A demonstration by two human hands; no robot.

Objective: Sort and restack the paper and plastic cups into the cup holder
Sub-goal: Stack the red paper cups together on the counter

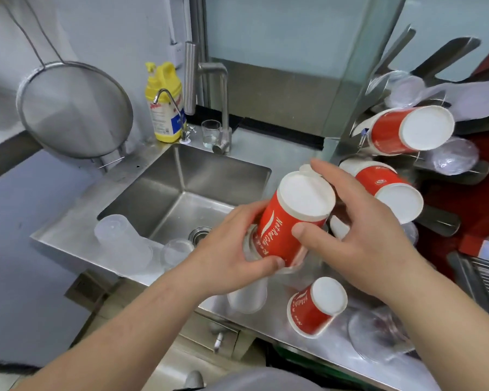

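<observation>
Gripping a red paper cup [291, 218] between both hands, the person holds it upside down and tilted above the steel counter [268, 153], just right of the sink basin [181, 187]. Its white base faces up toward the camera, and white lettering runs down its red side. The left hand [237, 249] wraps around the lower, rim end, where the cup's mouth seems to sit in a clear plastic cup [250, 249], though blur makes that hard to confirm. The right hand [362, 235] closes on the cup near its base, thumb across the front and fingers spread behind.

Below the hands, a second red paper cup [316, 306] stands upside down on the counter, with a clear plastic cup [247, 299] just to its left and more clear plastic [378, 334] blurred to its right. At the sink's front left corner lies a frosted plastic cup stack [122, 241] beside another clear cup [177, 251].

To the right, the metal cup holder [435, 60] carries two rows of red paper cups [407, 131] [390, 190], bases pointing out, among clear plastic cups [455, 156].

Behind the sink stand a steel tap [223, 103], a small drinking glass [211, 134], a slim curved faucet [175, 114] and a yellow detergent bottle [164, 103]. A mesh strainer [74, 111] hangs on the left wall.
</observation>
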